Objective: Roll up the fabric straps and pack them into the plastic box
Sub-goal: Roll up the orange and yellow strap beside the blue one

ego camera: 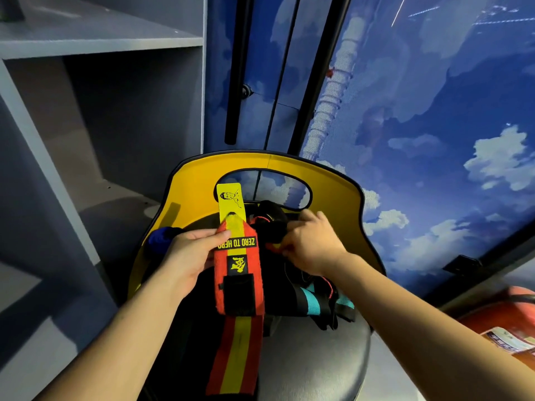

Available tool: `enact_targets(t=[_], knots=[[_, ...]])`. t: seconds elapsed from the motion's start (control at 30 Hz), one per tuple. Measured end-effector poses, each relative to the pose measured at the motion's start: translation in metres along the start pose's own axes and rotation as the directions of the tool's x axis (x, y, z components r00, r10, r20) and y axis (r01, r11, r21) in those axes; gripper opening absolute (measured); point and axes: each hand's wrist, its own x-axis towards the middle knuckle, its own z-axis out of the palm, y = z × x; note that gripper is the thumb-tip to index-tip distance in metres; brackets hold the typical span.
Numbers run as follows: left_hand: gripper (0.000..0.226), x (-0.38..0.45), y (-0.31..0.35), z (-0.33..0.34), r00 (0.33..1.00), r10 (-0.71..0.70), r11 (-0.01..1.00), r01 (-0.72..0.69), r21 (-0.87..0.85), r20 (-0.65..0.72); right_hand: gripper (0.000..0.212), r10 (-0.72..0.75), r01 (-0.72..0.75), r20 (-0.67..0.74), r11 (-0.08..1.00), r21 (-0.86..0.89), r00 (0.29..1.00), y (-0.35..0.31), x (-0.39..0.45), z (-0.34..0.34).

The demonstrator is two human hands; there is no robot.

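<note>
Head view: left hand pinching the red-and-yellow strap; right hand gripping another strap to its right; the hanging tail is risking a loose roll.

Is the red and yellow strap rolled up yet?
Not yet: the red and yellow strap is only folded over near the left hand, its tail hanging straight down.
</note>
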Motion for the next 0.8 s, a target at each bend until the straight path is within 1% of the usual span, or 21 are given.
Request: enact_targets(t=[0.03,0.1,0.17,0.2,0.27,0.33,0.37,0.43,0.53,0.6,0.67,0.73,0.8], knots=[[0.015,0.001,0.000,0.000,1.000,0.001,1.000,-0.001,-0.004,-0.006,0.025,0.065,-0.064,-0.009,0.993,0.104,0.998,0.007,0.001,-0.008],[0.014,0.003,0.000,-0.001,1.000,0.004,1.000,-0.005,-0.016,-0.018,0.021,0.188,-0.175,-0.014,0.936,0.305,0.982,0.021,0.004,-0.021],[0.012,0.003,0.001,-0.001,1.000,0.001,1.000,-0.001,-0.024,-0.018,0.016,0.292,-0.271,0.039,0.816,0.510,0.956,0.032,0.005,-0.033],[0.013,0.003,0.002,0.000,1.000,-0.002,1.000,0.002,-0.026,-0.016,0.014,0.329,-0.310,0.085,0.727,0.613,0.941,0.036,0.004,-0.039],[0.017,0.003,0.003,0.000,1.000,-0.006,0.999,0.006,-0.039,-0.010,0.013,0.372,-0.335,0.150,0.507,0.794,0.916,0.041,0.001,-0.051],[0.021,0.004,0.005,-0.001,1.000,-0.004,0.997,0.003,-0.079,-0.009,0.011,0.395,-0.306,0.190,0.255,0.917,0.899,0.044,-0.001,-0.059],[0.022,0.003,0.006,-0.001,1.000,-0.001,0.994,0.000,-0.108,-0.012,0.010,0.415,-0.274,0.177,0.187,0.943,0.893,0.045,-0.001,-0.062],[0.022,0.002,0.008,0.000,1.000,0.005,0.990,-0.008,-0.142,-0.018,0.007,0.462,-0.238,0.150,0.139,0.961,0.874,0.050,0.002,-0.064],[0.019,0.000,0.011,0.003,1.000,0.017,0.990,-0.019,-0.140,-0.016,0.005,0.482,-0.235,0.187,0.040,0.971,0.856,0.057,0.004,-0.069],[0.021,-0.004,0.012,0.006,1.000,0.013,0.990,-0.013,-0.138,-0.005,0.007,0.481,-0.264,0.253,-0.045,0.963,0.840,0.059,0.004,-0.071],[0.022,-0.009,0.013,0.010,1.000,0.002,0.991,0.000,-0.136,0.019,0.010,0.495,-0.336,0.373,-0.166,0.927,0.785,0.058,0.004,-0.076],[0.023,-0.014,0.013,0.015,0.999,-0.019,0.989,0.026,-0.142,0.050,0.005,0.510,-0.378,0.472,-0.282,0.882,0.720,0.053,0.002,-0.083],[0.026,-0.020,0.014,0.019,0.997,-0.039,0.989,0.048,-0.138,0.066,0.004,0.529,-0.392,0.508,-0.324,0.861,0.679,0.051,0.000,-0.084]])
